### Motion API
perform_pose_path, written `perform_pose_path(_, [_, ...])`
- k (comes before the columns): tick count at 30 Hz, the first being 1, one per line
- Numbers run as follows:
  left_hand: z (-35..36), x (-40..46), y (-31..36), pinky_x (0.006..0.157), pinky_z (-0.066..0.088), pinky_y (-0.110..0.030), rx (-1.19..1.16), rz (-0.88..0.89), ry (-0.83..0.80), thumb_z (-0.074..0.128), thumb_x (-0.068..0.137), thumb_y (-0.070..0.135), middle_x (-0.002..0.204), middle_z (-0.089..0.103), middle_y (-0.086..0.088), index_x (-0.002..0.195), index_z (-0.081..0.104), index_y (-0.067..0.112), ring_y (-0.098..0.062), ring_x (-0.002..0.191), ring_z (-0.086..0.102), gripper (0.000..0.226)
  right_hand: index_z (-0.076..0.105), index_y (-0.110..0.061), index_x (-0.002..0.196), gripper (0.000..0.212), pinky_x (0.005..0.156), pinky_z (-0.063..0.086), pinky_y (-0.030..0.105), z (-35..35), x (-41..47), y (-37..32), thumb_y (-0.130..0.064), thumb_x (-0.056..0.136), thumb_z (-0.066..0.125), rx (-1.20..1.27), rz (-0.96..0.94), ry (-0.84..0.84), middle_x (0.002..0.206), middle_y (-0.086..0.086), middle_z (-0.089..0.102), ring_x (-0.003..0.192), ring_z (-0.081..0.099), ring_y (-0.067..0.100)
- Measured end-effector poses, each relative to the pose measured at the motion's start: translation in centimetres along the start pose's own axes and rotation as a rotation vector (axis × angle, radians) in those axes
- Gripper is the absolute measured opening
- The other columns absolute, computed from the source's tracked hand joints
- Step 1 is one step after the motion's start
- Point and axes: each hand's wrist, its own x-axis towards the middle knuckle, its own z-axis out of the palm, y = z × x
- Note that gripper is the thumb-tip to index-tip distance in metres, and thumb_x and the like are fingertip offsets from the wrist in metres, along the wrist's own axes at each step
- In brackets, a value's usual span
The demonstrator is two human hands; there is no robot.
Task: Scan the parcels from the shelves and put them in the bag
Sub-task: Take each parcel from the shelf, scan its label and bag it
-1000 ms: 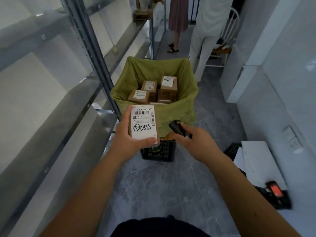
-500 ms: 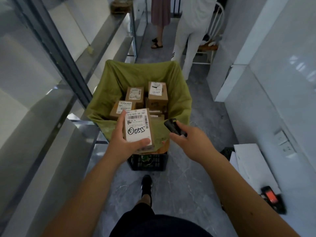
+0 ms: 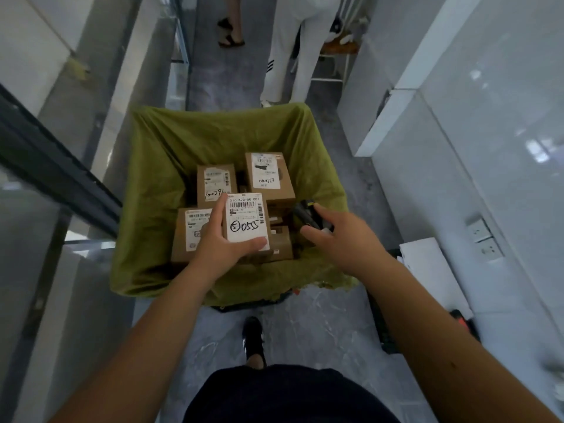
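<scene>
The left hand [image 3: 221, 244] grips a labelled parcel [image 3: 246, 221] over the open green bag [image 3: 158, 166], above the boxes [image 3: 268, 175] stacked inside; at 3 o'clock of it — just beside — the right hand [image 3: 338, 239] clasps a black scanner [image 3: 306, 213].

Scanner [image 3: 308, 216] mostly hidden by right hand [image 3: 341, 236]

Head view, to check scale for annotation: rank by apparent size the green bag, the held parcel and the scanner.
1. green bag, by far.
2. held parcel in the left hand.
3. scanner, partly covered by the right hand.
</scene>
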Motion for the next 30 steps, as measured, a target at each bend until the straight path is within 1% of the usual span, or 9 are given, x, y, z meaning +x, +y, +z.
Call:
perform_pose_path(3, [-0.4, 2.2, -0.5, 0.114, 0.044, -0.05, 0.002, -0.047, -0.032, 0.1, 0.063, 0.04, 0.144, 0.048, 0.019, 0.157, 0.016, 0.059, -0.014, 0.135, 0.049, 0.128, 0.038, -0.031, 0.159, 0.074, 0.072, 0.047, 0.028, 0.5, 1.7, -0.5, -0.06, 0.094, 0.06, -0.013, 0.03, -0.017, 0.133, 0.0, 0.064, 0.096, 0.059, 0.009])
perform_pose_path(7, [-0.5, 4.5, -1.5, 0.114, 0.043, -0.048, -0.027, -0.124, -0.081, 0.099, 0.067, 0.036, 0.131, 0.051, 0.03, 0.158, 0.015, 0.057, -0.013, 0.132, 0.049, 0.126, 0.038, -0.027, 0.159, 0.073, 0.065, 0.04, 0.018, 1.3, 3.7, -1.2, -0.056, 0.096, 0.061, -0.012, 0.052, -0.036, 0.139, 0.002, 0.062, 0.092, 0.056, 0.006])
perform_pose_path(10, [0.1, 6.1, -1.6, 0.112, 0.045, -0.049, -0.106, -0.215, -0.109, 0.098, 0.069, 0.034, 0.133, 0.051, 0.026, 0.158, 0.017, 0.057, -0.014, 0.13, 0.05, 0.122, 0.037, -0.028, 0.159, 0.074, 0.065, 0.041, 0.02, 1.1, 4.7, -1.1, -0.058, 0.096, 0.06, -0.034, 0.092, -0.043, 0.135, 0.002, 0.063, 0.09, 0.056, 0.007])
perform_pose_path(14, [1.9, 7.6, -1.8, 0.106, 0.047, -0.042, -0.12, -0.249, -0.205, 0.097, 0.073, 0.031, 0.128, 0.054, 0.027, 0.159, 0.017, 0.055, -0.01, 0.124, 0.053, 0.121, 0.037, -0.032, 0.159, 0.074, 0.074, 0.05, 0.034, 0.2, 5.2, 0.1, -0.06, 0.095, 0.061, -0.076, 0.18, -0.001, 0.125, 0.002, 0.064, 0.087, 0.057, 0.01])
perform_pose_path(16, [3.2, 8.1, -2.0, 0.112, 0.046, -0.047, -0.128, -0.265, -0.233, 0.096, 0.075, 0.029, 0.136, 0.056, 0.019, 0.161, 0.018, 0.051, -0.015, 0.13, 0.053, 0.119, 0.038, -0.032, 0.159, 0.074, 0.072, 0.05, 0.035, -0.4, 5.2, 0.8, -0.062, 0.095, 0.06, -0.086, 0.217, 0.023, 0.121, 0.001, 0.063, 0.083, 0.057, 0.009])
perform_pose_path(19, [5.4, 8.7, -2.3, 0.116, 0.043, -0.051, -0.127, -0.278, -0.226, 0.093, 0.079, 0.028, 0.151, 0.052, 0.009, 0.163, 0.016, 0.047, -0.021, 0.138, 0.049, 0.116, 0.039, -0.032, 0.158, 0.072, 0.067, 0.044, 0.032, -1.0, 5.4, 1.5, -0.062, 0.095, 0.059, -0.112, 0.259, 0.041, 0.128, 0.003, 0.063, 0.081, 0.054, 0.007])
perform_pose_path(22, [7.0, 8.9, -3.1, 0.117, 0.041, -0.053, 0.002, -0.247, -0.199, 0.088, 0.084, 0.029, 0.16, 0.042, 0.001, 0.164, 0.01, 0.046, -0.026, 0.143, 0.044, 0.113, 0.041, -0.033, 0.157, 0.072, 0.069, 0.045, 0.032, -1.2, 5.5, 1.9, -0.063, 0.095, 0.059, -0.113, 0.287, 0.039, 0.129, 0.003, 0.064, 0.087, 0.059, 0.013])
perform_pose_path(26, [8.3, 8.9, -4.4, 0.114, 0.042, -0.048, 0.036, -0.213, -0.194, 0.081, 0.092, 0.021, 0.164, 0.04, 0.0, 0.165, 0.009, 0.041, -0.027, 0.146, 0.045, 0.105, 0.042, -0.032, 0.157, 0.072, 0.076, 0.05, 0.034, -1.5, 5.3, 2.2, -0.062, 0.094, 0.06, -0.099, 0.303, 0.032, 0.13, 0.003, 0.064, 0.092, 0.063, 0.017])
perform_pose_path(30, [9.4, 9.0, -4.4, 0.114, 0.042, -0.049, 0.05, -0.202, -0.188, 0.08, 0.093, 0.018, 0.165, 0.039, 0.0, 0.166, 0.009, 0.04, -0.027, 0.147, 0.043, 0.103, 0.042, -0.033, 0.157, 0.071, 0.075, 0.054, 0.034, -2.0, 5.2, 2.7, -0.062, 0.094, 0.059, -0.122, 0.305, 0.029, 0.114, -0.003, 0.062, 0.085, 0.063, 0.013])
